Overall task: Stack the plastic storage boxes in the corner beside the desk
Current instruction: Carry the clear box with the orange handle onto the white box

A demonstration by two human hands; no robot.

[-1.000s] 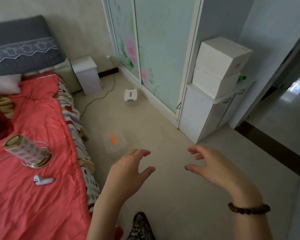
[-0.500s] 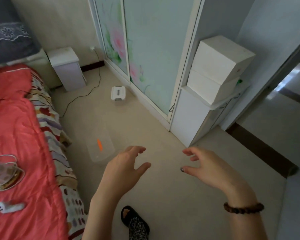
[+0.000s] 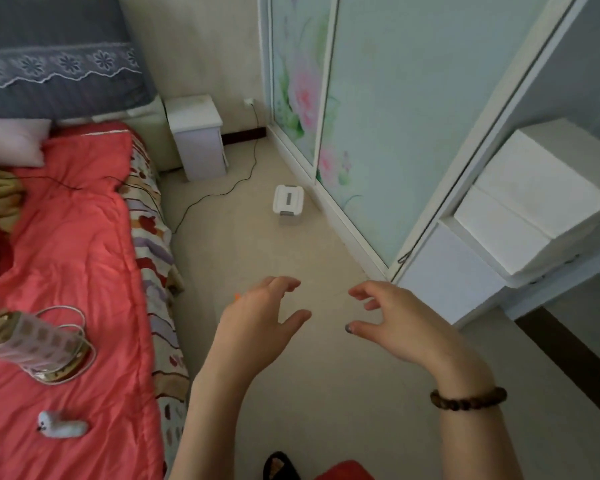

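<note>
A small white plastic storage box (image 3: pixel 288 202) with a grey latch sits on the floor beside the sliding wardrobe door, well beyond both hands. My left hand (image 3: pixel 257 323) hovers above the floor with its fingers spread and nothing in it. It covers most of a clear plastic box; only a bit of that box's orange latch (image 3: pixel 236 297) shows at the hand's left edge. My right hand (image 3: pixel 395 323), with a bead bracelet at the wrist, is held out beside it, fingers apart and curled, holding nothing.
A bed with a red quilt (image 3: pixel 66 271) fills the left. A white bedside cabinet (image 3: pixel 198 136) stands at the far wall, with a black cable (image 3: pixel 222 192) across the floor. White boxes (image 3: pixel 534 199) are stacked on a white cabinet on the right. A slipper (image 3: pixel 279 465) shows at the bottom.
The view swung back left, so more of the bed shows. The clear box with the orange latch has slid under my left hand. Both hands keep the same spread pose.
</note>
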